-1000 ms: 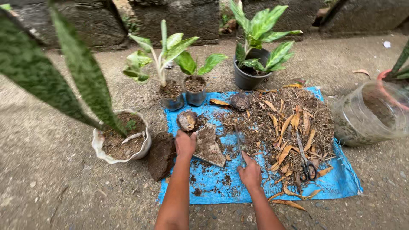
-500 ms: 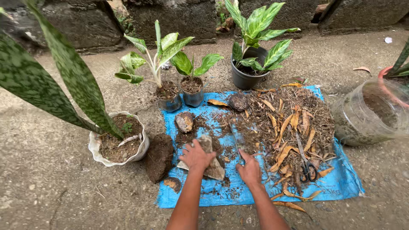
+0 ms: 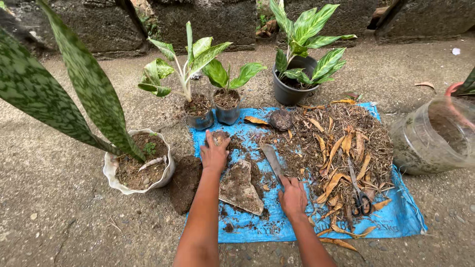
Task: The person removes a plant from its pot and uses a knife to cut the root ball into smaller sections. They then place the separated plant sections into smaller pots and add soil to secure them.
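Grip first: my right hand (image 3: pixel 293 195) is clenched round the handle of a blade (image 3: pixel 271 158), which lies flat and points away from me over the blue tarp (image 3: pixel 396 217). Half a second ago that hand lay low on the tarp and I could see no tool in it, so the blade is new.

My left hand (image 3: pixel 215 154) has moved too. It was down on the slab (image 3: pixel 241 189), a grey wedge caked with soil, and it has now gone forward. Its fingers are spread, not closed, on a brown clump (image 3: pixel 219 135) near the tarp's far left corner. The slab lies free between my two forearms, just beside the blade's near end.

As I judge it, the work has passed from the slab to the clump, with the blade's tip a little to the clump's right and not touching it.

Nothing else has shifted:
- Dry leaves (image 3: pixel 341 143) are heaped on the tarp's right half, with scissors (image 3: pixel 361 200) on top.
- A dark lump (image 3: pixel 185 180) sits at the tarp's left edge, beside a white pot (image 3: pixel 113 174).
- Two small pots (image 3: pixel 200 118) stand just beyond the clump, with a black pot (image 3: pixel 289 93) further right.
- A clear jar (image 3: pixel 430 141) lies on the ground, well to the right.
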